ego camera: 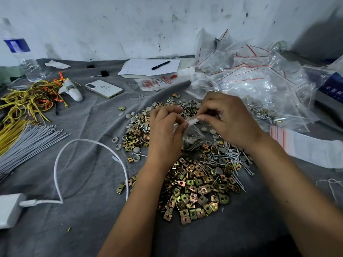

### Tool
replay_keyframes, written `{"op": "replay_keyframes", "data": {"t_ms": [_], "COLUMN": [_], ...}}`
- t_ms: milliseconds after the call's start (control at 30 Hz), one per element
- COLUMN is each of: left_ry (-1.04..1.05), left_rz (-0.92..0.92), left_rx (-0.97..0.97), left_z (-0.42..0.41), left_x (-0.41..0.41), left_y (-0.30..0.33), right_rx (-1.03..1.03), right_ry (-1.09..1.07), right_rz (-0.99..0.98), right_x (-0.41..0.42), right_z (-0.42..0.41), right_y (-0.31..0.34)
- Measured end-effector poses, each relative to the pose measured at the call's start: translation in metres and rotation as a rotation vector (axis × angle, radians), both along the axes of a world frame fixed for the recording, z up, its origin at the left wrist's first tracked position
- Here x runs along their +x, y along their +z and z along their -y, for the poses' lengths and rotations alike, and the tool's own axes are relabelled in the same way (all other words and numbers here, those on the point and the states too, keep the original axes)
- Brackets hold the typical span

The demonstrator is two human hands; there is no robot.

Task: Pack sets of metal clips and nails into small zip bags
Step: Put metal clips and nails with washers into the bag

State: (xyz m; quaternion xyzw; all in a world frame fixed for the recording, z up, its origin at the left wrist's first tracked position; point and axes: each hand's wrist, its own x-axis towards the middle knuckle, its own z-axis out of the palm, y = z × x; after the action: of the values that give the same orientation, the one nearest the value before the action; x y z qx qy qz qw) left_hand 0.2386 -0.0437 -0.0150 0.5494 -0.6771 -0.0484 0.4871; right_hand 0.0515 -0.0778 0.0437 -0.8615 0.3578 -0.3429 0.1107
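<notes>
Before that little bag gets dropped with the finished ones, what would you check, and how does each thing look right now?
1. Both hands on the zip strip: left hand and right hand pinch the small zip bag at its top: ok.
2. Parts inside the bag: ok.
3. Right count of parts: cannot tell.
4. Seal fully closed: cannot tell, fingers cover it.
5. Pile of filled bags within reach at right: ok.

both forearms reach forward, wrists close together; the left hand (pixel 165 132) and right hand (pixel 228 119) face each other, fingers curled, fingertips pinching.
</notes>
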Motion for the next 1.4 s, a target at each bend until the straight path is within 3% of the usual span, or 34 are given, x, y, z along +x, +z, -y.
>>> {"op": "replay_keyframes", "data": {"t_ms": [200, 500, 633, 867, 1167, 1400], "left_ry": [0.004, 0.008, 0.085, 0.039, -0.027, -0.042], "left_rz": [-0.001, 0.019, -0.074, -0.074, -0.088, -0.103], "left_rx": [0.050, 0.013, 0.044, 0.132, 0.077, 0.084], "left_z": [0.000, -0.002, -0.001, 0.001, -0.003, -0.003], "left_x": [-0.001, 0.001, 0.007, 0.007, 0.007, 0.004], "left_y": [0.001, 0.001, 0.002, 0.000, 0.003, 0.005], "right_rx": [0.013, 0.028, 0.003, 0.032, 0.075, 0.021], "right_ry": [-0.042, 0.002, -0.054, -0.082, -0.023, 0.004], "right_rz": [0.099, 0.031, 0.107, 0.194, 0.037, 0.059], "right_x": [-0.004, 0.003, -0.002, -0.010, -0.009, 0.000], "right_z": [0.003, 0.003, 0.006, 0.008, 0.009, 0.004], "right_y": [-0.006, -0.015, -0.014, -0.020, -0.016, -0.017]}}
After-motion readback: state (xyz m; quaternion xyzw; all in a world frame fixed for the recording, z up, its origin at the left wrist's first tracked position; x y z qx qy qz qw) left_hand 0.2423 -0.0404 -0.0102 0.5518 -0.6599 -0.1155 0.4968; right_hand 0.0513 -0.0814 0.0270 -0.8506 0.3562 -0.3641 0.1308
